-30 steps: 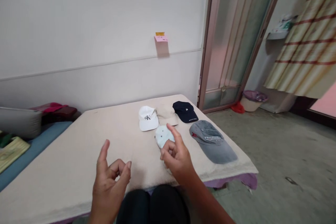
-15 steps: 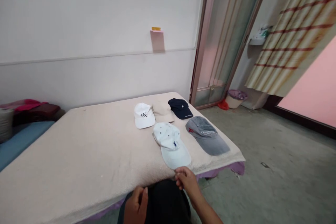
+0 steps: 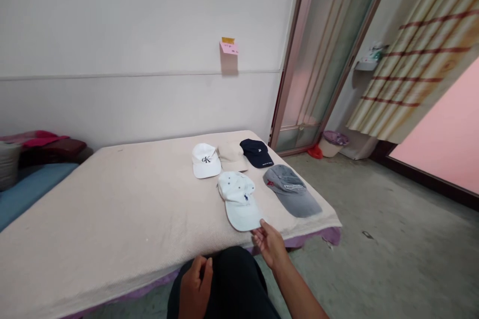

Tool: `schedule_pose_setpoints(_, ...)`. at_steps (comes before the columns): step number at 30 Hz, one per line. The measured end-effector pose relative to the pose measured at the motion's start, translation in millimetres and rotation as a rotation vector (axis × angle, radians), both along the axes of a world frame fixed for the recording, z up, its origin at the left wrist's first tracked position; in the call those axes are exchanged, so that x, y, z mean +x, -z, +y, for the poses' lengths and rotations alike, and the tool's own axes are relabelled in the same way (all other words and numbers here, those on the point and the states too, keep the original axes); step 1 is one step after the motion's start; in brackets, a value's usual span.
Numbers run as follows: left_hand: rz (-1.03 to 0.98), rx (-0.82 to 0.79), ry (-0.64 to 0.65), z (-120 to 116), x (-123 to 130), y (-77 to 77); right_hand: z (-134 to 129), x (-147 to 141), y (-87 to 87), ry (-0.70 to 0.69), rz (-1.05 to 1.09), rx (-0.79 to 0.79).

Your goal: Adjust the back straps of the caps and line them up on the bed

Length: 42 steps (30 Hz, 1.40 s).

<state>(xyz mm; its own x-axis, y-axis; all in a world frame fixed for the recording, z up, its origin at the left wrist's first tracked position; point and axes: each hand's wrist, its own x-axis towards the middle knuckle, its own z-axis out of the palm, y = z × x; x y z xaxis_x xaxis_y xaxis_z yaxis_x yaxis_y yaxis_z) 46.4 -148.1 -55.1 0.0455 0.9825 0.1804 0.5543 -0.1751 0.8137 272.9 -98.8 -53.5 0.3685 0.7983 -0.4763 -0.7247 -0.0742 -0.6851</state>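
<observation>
My right hand [image 3: 268,244] pinches the front right edge of the brim of a pale blue baseball cap [image 3: 236,187], thumb on top and fingers beneath. This cap lies upright on the bed [image 3: 123,209], its brim toward me and a small dark blue emblem on its front. My left hand [image 3: 195,281] rests on my dark-trousered leg with its fingers curled, and nothing shows in it. Behind the pale blue cap are a white cap [image 3: 206,161] with black letters, a beige cap [image 3: 232,156] and a navy cap [image 3: 257,153]. To its right sits a grey cap [image 3: 292,190].
Bedding and a red cloth [image 3: 41,137] are heaped at the far left. A pink note [image 3: 229,48] hangs on the wall behind the bed. Right of the bed are a glass sliding door [image 3: 318,60], a waste bin [image 3: 331,144] and a patterned curtain [image 3: 404,75].
My right hand has moved from just in front of the pale blue cap onto its brim edge. My left hand stays on my leg. The view has shifted slightly.
</observation>
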Motion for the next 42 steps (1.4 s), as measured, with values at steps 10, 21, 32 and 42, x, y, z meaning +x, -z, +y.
schedule_pose_setpoints(10, -0.747, -0.493, -0.056, 22.7, 5.2, -23.4, -15.5, -25.7, -31.3, -0.157, 0.16, 0.175)
schedule_pose_setpoints(21, -1.639, -0.445, -0.088, 37.3, -36.7, -114.0, -98.5, -40.0, -31.4, -0.679, 0.113, 0.289)
schedule_pose_setpoints(32, -0.983, 0.075, -0.269, -9.0, -50.2, -182.7, -68.7, -73.8, -40.5, -0.81, -0.341, 0.097)
schedule_pose_setpoints(42, -0.604, -0.083, -0.112, -26.7, -47.9, -136.9, -58.8, -102.8, -136.4, -0.555, -0.87, 0.655)
